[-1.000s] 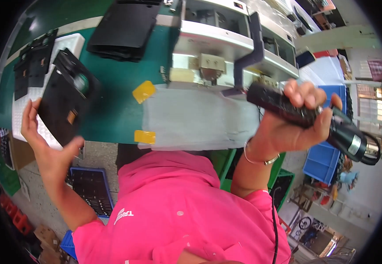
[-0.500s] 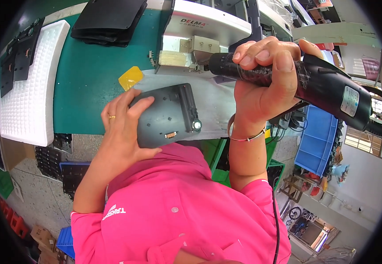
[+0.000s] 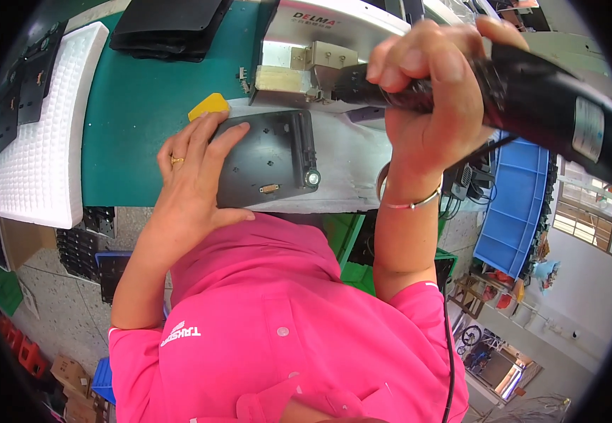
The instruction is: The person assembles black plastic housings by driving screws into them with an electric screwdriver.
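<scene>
A: Item one, the left hand (image 3: 191, 176)?
B: Open, fingers spread, palm flat on the left part of a dark grey plastic panel (image 3: 272, 161). A ring sits on one finger.

A: The panel's place?
B: Lying flat on a pale grey mat (image 3: 348, 169) at the near edge of the workbench (image 3: 136, 106), just in front of a metal machine housing (image 3: 320, 35). A raised black bar runs along the panel's right side, ending in a small round shiny fitting at the near corner.

A: The right hand (image 3: 429, 106)?
B: Closed in a full grip round a black electric screwdriver (image 3: 531, 92), held roughly level above the far right of the panel. Its tip end points left toward the housing; the tip itself is hard to make out. A thin bracelet is on the wrist.

A: Other entries on the bench?
B: A yellow block (image 3: 209, 106) touching the panel's far left corner, beside the left fingertips. A white foam tray (image 3: 45, 141) at the left edge, with black parts (image 3: 27, 92) on its far end. A stack of black panels (image 3: 168, 28) at the far edge, on the green surface.
</scene>
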`<state>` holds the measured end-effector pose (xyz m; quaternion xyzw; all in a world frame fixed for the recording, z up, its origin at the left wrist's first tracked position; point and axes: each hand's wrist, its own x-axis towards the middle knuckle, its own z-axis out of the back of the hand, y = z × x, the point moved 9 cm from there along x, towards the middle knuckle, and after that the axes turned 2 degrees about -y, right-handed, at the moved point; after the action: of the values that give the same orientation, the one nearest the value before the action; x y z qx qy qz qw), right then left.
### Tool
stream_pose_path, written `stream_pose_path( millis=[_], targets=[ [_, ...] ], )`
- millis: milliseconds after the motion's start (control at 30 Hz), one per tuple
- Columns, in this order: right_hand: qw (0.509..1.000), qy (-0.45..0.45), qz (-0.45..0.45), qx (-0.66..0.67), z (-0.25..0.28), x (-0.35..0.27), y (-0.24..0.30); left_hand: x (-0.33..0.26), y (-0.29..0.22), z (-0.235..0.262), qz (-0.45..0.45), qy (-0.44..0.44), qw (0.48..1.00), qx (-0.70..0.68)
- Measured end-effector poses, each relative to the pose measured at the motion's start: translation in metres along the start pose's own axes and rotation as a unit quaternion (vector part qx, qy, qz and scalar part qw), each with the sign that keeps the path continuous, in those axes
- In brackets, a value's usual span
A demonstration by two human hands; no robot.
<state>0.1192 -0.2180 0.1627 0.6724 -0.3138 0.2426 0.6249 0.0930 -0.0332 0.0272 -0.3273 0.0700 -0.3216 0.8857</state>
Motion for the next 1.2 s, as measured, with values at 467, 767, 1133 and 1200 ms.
stream_pose_path(
  millis=[467,767,1133,1200],
  targets=[
    [0.993,0.054,-0.096,0.035,0.002,-0.024,0.009,-0.010,0.003,0.004,-0.032,-0.080,0.996,-0.010],
    [0.984,-0.075,-0.099,0.131,0.032,-0.076,0.023,-0.013,-0.035,-0.010,-0.164,-0.150,0.974,-0.053],
    [0.986,-0.106,-0.082,0.101,0.029,-0.080,0.015,-0.005,-0.061,-0.037,-0.201,-0.194,0.959,0.054],
    [0.986,-0.108,-0.086,0.097,0.029,-0.080,0.012,-0.004,-0.061,-0.037,-0.199,-0.194,0.959,0.056]
  ],
)
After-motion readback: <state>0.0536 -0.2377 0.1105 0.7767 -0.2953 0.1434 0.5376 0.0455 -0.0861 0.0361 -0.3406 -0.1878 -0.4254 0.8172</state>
